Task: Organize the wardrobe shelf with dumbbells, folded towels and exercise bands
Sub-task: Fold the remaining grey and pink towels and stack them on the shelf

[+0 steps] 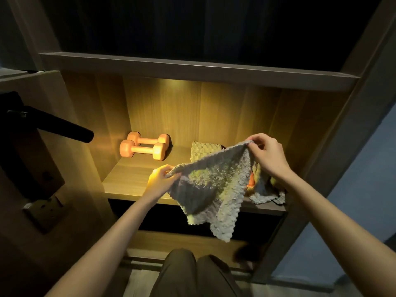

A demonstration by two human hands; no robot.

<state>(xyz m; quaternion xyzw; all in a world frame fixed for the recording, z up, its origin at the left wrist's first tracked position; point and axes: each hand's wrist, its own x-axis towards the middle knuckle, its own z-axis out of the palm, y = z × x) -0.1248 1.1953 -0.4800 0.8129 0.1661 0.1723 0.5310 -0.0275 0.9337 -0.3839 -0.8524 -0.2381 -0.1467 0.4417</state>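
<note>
Currently: 1 grey knobbly-knit towel [212,185], spread in the air before the lit wooden wardrobe shelf [128,179], its lower corner hanging below the shelf's front edge. Left hand [159,181] pinches its 9 o'clock corner; right hand [267,153] pinches its 1 o'clock corner. 2 orange dumbbells [145,146] lie side by side at 10 o'clock. 1 folded pale towel [203,150] at 12 o'clock; crumpled cloth heap [267,191] at 3 o'clock.

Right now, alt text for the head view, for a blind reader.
A left hand and right hand pinch the top corners of a grey textured towel, spread open before a lit wooden wardrobe shelf. Two orange dumbbells lie at the shelf's left; a folded pale towel sits behind the held one.
</note>
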